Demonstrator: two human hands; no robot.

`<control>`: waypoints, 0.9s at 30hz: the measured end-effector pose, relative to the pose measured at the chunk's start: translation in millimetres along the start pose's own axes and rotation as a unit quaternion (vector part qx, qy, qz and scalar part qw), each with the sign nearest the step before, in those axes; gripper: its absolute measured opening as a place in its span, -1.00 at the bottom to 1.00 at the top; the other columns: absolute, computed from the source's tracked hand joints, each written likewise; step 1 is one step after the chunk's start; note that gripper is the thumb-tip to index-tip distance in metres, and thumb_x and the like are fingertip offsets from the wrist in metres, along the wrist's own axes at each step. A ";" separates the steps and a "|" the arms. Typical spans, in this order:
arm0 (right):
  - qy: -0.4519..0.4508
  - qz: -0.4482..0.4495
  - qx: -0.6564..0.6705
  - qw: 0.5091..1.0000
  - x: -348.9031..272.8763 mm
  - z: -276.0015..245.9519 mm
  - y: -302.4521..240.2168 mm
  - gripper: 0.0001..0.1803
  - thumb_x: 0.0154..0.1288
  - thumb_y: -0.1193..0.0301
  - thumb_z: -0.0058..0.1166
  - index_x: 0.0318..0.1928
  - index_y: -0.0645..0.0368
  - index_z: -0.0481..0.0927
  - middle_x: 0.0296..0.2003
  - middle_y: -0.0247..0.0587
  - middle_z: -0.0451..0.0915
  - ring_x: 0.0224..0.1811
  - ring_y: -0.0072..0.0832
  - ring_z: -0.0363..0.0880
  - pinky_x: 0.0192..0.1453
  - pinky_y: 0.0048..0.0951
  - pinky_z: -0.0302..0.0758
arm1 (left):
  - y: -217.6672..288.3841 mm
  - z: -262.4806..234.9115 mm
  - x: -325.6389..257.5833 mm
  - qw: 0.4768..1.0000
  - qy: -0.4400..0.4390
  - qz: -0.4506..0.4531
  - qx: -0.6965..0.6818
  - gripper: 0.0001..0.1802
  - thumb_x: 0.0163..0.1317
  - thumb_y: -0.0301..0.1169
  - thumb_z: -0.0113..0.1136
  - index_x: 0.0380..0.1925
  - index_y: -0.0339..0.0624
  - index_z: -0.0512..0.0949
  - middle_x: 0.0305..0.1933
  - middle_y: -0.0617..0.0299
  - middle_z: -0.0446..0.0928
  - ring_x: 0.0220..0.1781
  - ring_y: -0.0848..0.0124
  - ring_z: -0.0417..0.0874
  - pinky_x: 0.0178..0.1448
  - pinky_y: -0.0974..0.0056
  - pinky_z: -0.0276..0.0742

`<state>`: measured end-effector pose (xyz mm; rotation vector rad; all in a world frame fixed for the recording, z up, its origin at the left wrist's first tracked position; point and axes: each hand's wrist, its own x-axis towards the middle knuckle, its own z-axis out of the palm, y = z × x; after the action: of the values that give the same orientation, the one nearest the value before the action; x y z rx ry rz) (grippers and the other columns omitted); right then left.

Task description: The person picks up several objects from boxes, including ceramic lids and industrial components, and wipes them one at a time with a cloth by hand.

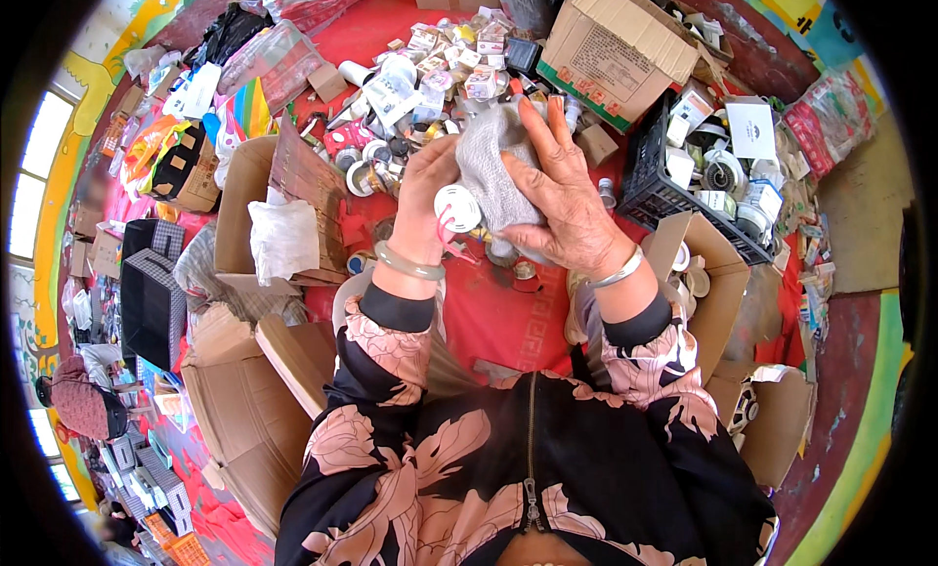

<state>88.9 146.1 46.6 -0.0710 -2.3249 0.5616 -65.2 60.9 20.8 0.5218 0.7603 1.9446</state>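
Head view, largest to smallest. Red floor covering point(498, 312): spread w/ clutter, person seated at its near edge. Cardboard boxes: one top right point(616, 48), one open at left point(244, 214) w/ white plastic bag point(283, 239) inside, more flattened at lower left. Black crate point(650, 180) at right, filled w/ white round devices and small cartons. Heap of small boxes and round parts point(430, 78) beyond the hands, centre top. Grey cloth point(493, 166): held up between both hands, above the red covering. Right hand point(562, 200): fingers spread, pressed flat over the cloth; silver bangle at wrist. Left hand point(425, 190): fingers closed round the cloth's left edge and the white round device point(457, 209), which sits against the cloth; pale green bangle at wrist. Thin pink wires hang just below the device.
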 end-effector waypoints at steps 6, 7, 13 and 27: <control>-0.060 0.015 0.043 0.997 3.6 2.3 -3.3 -0.23 -0.47 0.42 0.42 -0.01 0.02 0.50 0.36 -0.16 0.01 0.42 0.03 -0.26 0.33 -0.01 0.05 | 3.9 -11.5 0.4 0.990 -0.073 -0.119 -0.019 -0.73 0.26 -0.54 -0.07 -0.07 -0.42 0.45 -0.15 0.08 0.56 -0.21 0.40 0.63 -0.14 0.35 0.59; -0.058 0.018 0.057 0.997 2.9 3.9 -0.8 -0.24 -0.47 0.43 0.42 -0.03 0.03 0.51 0.35 -0.16 0.02 0.43 0.02 -0.26 0.34 -0.02 0.05 | 1.7 -13.3 1.0 0.989 -0.076 -0.121 -0.041 -0.73 0.26 -0.54 -0.06 -0.07 -0.42 0.45 -0.15 0.08 0.56 -0.21 0.39 0.63 -0.14 0.35 0.59; -0.005 -0.006 0.063 0.998 4.6 4.7 0.8 -0.34 -0.47 0.50 0.38 -0.12 0.08 0.58 0.28 -0.18 0.20 0.41 0.02 -0.17 0.35 -0.06 0.04 | -4.7 -9.7 0.3 0.993 -0.030 -0.079 -0.088 -0.76 0.27 -0.51 -0.04 -0.11 -0.42 0.46 -0.18 0.09 0.56 -0.23 0.39 0.64 -0.18 0.38 0.60; 0.181 0.046 0.159 0.969 -7.4 6.2 11.7 -0.55 -0.21 0.59 0.24 -0.14 0.23 0.57 0.16 -0.15 0.39 0.33 -0.15 0.14 0.28 -0.24 0.22 | 0.5 -13.4 11.7 0.980 0.148 0.068 -0.111 -0.82 0.29 -0.39 -0.01 -0.27 -0.28 0.50 -0.35 0.18 0.57 -0.34 0.36 0.64 -0.27 0.31 0.60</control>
<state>88.9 152.8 33.0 -0.1188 -1.8622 0.8840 -79.4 67.2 12.1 0.1527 0.6928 2.2329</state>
